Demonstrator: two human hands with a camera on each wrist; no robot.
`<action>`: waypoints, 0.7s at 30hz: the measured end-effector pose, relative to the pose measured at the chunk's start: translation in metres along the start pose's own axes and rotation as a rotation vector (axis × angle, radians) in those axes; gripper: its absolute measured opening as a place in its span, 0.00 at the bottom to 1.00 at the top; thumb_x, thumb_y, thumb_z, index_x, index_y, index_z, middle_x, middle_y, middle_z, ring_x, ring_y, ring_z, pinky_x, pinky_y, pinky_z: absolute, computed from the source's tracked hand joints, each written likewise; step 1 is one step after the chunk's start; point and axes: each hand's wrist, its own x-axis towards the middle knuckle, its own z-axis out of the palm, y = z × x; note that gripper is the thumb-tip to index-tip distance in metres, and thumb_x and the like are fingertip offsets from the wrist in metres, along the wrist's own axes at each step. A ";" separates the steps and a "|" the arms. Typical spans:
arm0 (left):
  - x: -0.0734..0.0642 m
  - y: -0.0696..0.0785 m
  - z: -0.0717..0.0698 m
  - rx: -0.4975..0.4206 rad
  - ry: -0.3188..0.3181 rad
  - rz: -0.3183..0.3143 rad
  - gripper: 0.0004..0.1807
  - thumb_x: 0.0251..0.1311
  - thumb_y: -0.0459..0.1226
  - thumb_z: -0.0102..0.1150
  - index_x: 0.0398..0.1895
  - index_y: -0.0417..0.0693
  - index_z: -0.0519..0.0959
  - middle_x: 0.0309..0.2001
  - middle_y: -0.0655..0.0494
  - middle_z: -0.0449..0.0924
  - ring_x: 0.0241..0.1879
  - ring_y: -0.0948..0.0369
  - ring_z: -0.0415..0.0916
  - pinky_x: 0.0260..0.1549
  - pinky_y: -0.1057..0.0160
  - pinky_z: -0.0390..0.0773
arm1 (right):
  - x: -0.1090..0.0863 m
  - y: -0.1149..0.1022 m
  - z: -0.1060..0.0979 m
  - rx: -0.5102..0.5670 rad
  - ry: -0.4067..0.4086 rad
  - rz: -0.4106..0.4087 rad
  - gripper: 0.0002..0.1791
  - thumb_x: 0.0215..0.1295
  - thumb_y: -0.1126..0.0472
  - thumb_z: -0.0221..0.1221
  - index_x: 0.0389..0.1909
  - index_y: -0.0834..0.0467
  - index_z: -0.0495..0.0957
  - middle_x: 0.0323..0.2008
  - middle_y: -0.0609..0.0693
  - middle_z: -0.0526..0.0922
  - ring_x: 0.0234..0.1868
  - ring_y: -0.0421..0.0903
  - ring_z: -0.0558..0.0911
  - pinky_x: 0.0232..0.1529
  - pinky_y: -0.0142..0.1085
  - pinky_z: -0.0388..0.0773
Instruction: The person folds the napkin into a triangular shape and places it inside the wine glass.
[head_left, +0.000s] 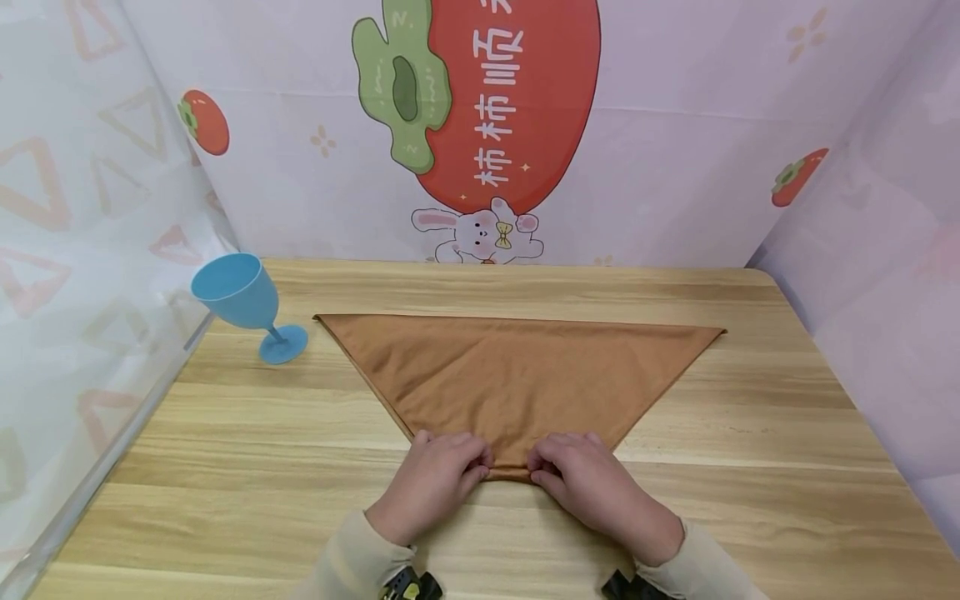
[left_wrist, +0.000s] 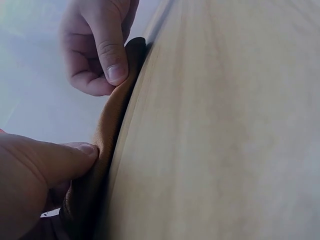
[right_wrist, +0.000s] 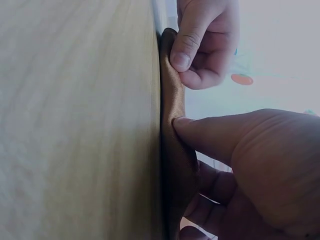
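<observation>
A brown cloth [head_left: 517,375] lies on the table, folded into a broad shape with its long straight edge at the far side and two pointed corners left and right. Its near end is turned over into a narrow rolled fold. My left hand [head_left: 438,479] pinches the left part of that fold between thumb and fingers. On the right part, my right hand [head_left: 588,487] pinches the fold the same way. A short stretch of rolled cloth shows between the hands. Both wrist views show the thumbs pressing on the rolled edge [left_wrist: 107,127], close to the tabletop.
A blue plastic goblet [head_left: 243,296] stands at the table's far left, left of the cloth's left corner. The wooden table [head_left: 750,467] ends at a printed backdrop [head_left: 675,167] behind, with hanging sheets on both sides.
</observation>
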 end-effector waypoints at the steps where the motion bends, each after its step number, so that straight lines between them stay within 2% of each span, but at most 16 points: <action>1: 0.000 0.000 0.000 0.000 0.001 -0.001 0.06 0.62 0.43 0.68 0.31 0.62 0.79 0.30 0.74 0.76 0.32 0.70 0.76 0.34 0.62 0.58 | 0.000 0.000 0.000 -0.002 0.006 -0.006 0.08 0.60 0.59 0.70 0.31 0.43 0.81 0.29 0.31 0.76 0.33 0.33 0.74 0.36 0.36 0.64; 7: -0.002 -0.002 -0.005 0.017 -0.023 0.011 0.05 0.59 0.47 0.71 0.31 0.63 0.83 0.30 0.73 0.72 0.31 0.71 0.73 0.36 0.61 0.59 | 0.000 -0.001 -0.003 -0.031 0.020 -0.037 0.05 0.58 0.57 0.72 0.31 0.44 0.85 0.31 0.32 0.78 0.37 0.35 0.77 0.36 0.35 0.64; 13: -0.003 -0.002 -0.008 0.021 -0.046 0.013 0.08 0.52 0.48 0.75 0.31 0.63 0.83 0.30 0.72 0.72 0.33 0.70 0.73 0.37 0.60 0.60 | -0.001 -0.001 -0.002 -0.040 0.012 -0.023 0.07 0.54 0.55 0.74 0.32 0.45 0.85 0.31 0.33 0.76 0.36 0.34 0.76 0.36 0.34 0.62; 16: -0.002 -0.002 -0.006 0.027 -0.034 0.017 0.07 0.53 0.47 0.75 0.29 0.63 0.84 0.30 0.72 0.71 0.33 0.69 0.73 0.36 0.61 0.59 | -0.002 -0.001 -0.001 -0.034 0.032 -0.036 0.06 0.54 0.56 0.75 0.31 0.45 0.87 0.30 0.32 0.76 0.35 0.33 0.76 0.35 0.33 0.62; 21: -0.002 -0.002 -0.004 0.053 0.022 0.048 0.06 0.53 0.46 0.75 0.28 0.63 0.85 0.33 0.70 0.72 0.36 0.66 0.71 0.37 0.61 0.60 | -0.002 0.000 -0.001 -0.028 0.058 -0.056 0.05 0.54 0.57 0.75 0.31 0.46 0.88 0.30 0.32 0.76 0.35 0.32 0.75 0.35 0.32 0.62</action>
